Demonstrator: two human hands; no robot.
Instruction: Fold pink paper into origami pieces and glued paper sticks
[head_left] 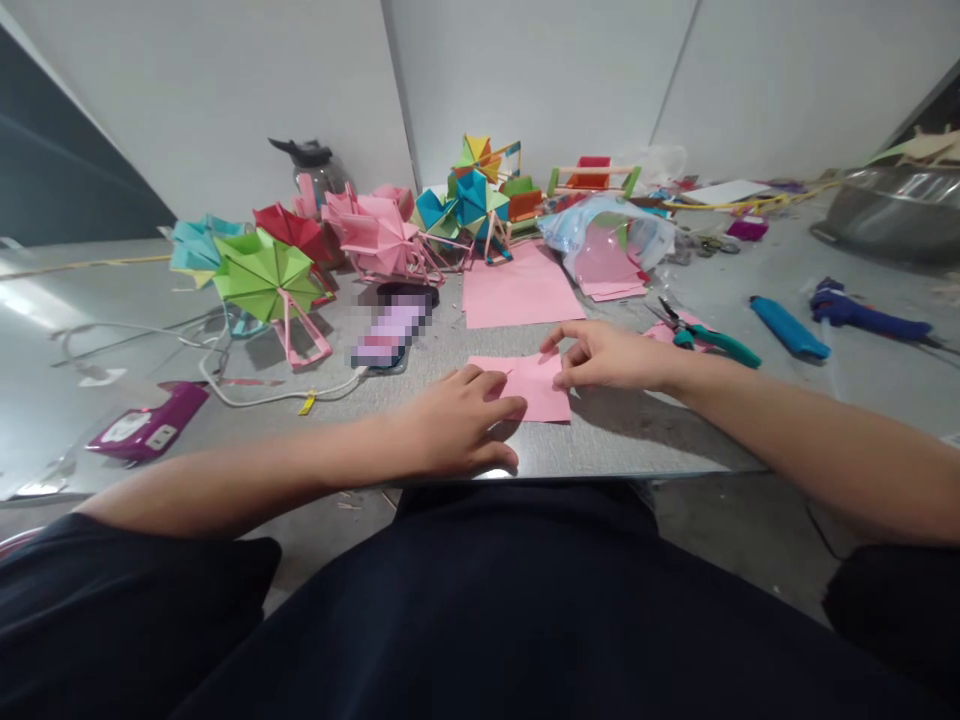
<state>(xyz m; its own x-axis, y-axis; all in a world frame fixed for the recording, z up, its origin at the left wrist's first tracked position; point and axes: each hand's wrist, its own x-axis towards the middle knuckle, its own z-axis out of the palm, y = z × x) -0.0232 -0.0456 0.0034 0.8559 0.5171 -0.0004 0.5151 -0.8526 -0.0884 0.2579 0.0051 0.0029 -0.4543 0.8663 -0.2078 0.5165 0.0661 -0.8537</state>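
Note:
A small pink sheet of paper [541,398] lies on the table before me. My left hand [469,420] rests over its left side, fingers spread and lying fairly flat. At the opposite edge, my right hand [596,357] has its thumb and a bent finger on the paper's right side. Its index finger reaches toward the upper edge. A larger pink sheet [517,290] sits just behind. Pliers with green handles [712,340] lie behind my right forearm, over some pink paper pieces. My hands hide parts of the small sheet.
Folded-paper umbrellas, a green one [268,272] and a pink one [382,235] among them, stand at back left. A phone [394,330] is plugged into a white cable. Around lie a purple power strip [150,425], plastic bag [604,235], blue glue gun [870,315] and metal bowl [892,215].

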